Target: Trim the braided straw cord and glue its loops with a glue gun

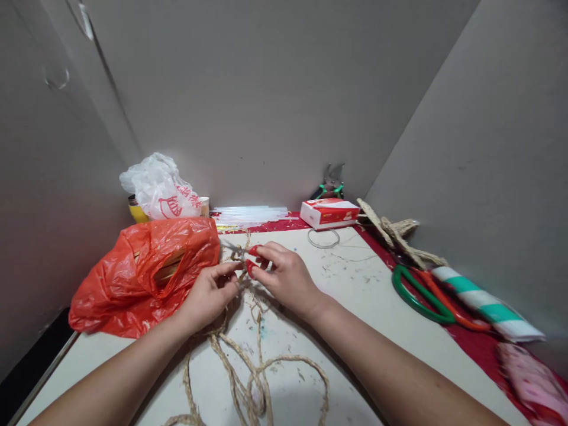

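From where I stand, an orange-red bag (118, 287) sits crumpled on the left of the white desk (355, 313), some thin wooden pieces (167, 271) showing through its opening. Behind that bag I see a yellow container (140, 213) and a white plastic bag (157, 188) with red print. Against the bag's right side comes the left hand (206, 296), its fingers closed on the upper part of a braided rope (252, 374), whose loose loops spread over the desk at the front right of the bag. Clear sticks (252, 214) lie beyond the bag's right end. The right hand (286, 275), just right of the bag, has its fingers gripping the red handles of small scissors (252, 251), blades toward the bag. Further right of the bag come a wire ring (323, 247), a red-and-white box (326, 214) and, behind the box, pliers (332, 188). Well off to the bag's right lie flat braided strips (377, 222), a green loop (397, 291), an orange loop (448, 302), a striped roll (488, 305) and a blurred pink item (528, 376).
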`<state>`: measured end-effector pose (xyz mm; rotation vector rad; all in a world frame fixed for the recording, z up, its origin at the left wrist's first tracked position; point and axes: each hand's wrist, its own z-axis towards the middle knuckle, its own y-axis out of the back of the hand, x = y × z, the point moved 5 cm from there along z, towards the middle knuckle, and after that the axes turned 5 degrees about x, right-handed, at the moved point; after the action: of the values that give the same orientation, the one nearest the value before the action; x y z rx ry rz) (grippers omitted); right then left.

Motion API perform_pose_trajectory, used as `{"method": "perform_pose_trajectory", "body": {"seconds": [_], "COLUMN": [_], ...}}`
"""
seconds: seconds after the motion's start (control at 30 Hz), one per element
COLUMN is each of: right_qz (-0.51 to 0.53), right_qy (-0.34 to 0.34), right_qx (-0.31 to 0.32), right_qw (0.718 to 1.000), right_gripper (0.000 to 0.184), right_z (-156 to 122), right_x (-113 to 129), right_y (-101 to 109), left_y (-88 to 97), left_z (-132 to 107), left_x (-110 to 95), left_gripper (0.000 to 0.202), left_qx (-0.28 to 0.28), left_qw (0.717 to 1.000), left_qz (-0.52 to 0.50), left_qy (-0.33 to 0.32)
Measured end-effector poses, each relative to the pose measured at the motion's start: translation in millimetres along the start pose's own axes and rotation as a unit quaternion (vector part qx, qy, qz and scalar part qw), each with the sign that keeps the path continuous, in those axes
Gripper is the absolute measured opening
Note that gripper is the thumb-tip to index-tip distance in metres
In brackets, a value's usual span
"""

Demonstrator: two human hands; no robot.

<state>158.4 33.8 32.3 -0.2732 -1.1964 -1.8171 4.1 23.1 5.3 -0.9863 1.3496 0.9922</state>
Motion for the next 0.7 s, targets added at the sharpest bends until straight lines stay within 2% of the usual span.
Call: {"method": "perform_pose_trajectory", "body": {"seconds": [0.1, 0.23, 0.3, 0.37, 0.43, 0.53, 0.6, 0.63, 0.7], "right_qz": [-0.042, -0.042, 0.002, 0.111, 0.265, 0.466, 0.544, 0.567, 0.587], "right_qy": [0.011, 0.001, -0.017, -0.069, -0.141, -0.211, -0.236, -0.244, -0.25], "right_qx": [0.027, 0.042, 0.048, 0.04, 0.022, 0.016, 0.027, 0.032, 0.035], "right_qw": [0.999, 0.998, 0.999, 0.991, 0.954, 0.859, 0.805, 0.786, 0.769], "right_gripper": [0.015, 0.01, 0.009, 0.012, 0.018, 0.021, 0.023, 0.024, 0.025], "right_z": [-2.4, -1.7, 1.1, 4.4, 6.3, 6.4, 5.3, 4.6, 3.5], "right_x": [2.1, 1.1, -0.3, -5.1, -10.9, -11.8, -8.1, -6.2, -3.6], "right_y": [-4.8, -7.7, -8.5, -8.2, -9.2, -15.0, -19.1, -20.7, -22.0], "left_y": [-2.9, -5.8, -6.8, -6.3, -4.9, -3.8, -3.1, -2.7, -2.8], "left_z": [-1.7, -3.2, -4.9, -7.0, -9.2, -10.8, -10.2, -9.5, -8.1], "left_x": [-1.8, -4.3, -6.8, -10.0, -13.9, -18.2, -16.8, -14.6, -8.4], "left_gripper": [0.013, 0.017, 0.022, 0.028, 0.032, 0.029, 0.025, 0.024, 0.023], "left_qx": [0.001, 0.014, 0.017, 0.005, -0.016, -0.036, -0.043, -0.044, -0.038], "left_qw": [0.997, 0.992, 0.989, 0.986, 0.984, 0.983, 0.988, 0.992, 0.997], "left_qz": [0.072, 0.106, 0.121, 0.134, 0.138, 0.126, 0.087, 0.058, -0.001], "left_qy": [-0.039, -0.065, -0.08, -0.095, -0.112, -0.131, -0.121, -0.107, -0.065]}}
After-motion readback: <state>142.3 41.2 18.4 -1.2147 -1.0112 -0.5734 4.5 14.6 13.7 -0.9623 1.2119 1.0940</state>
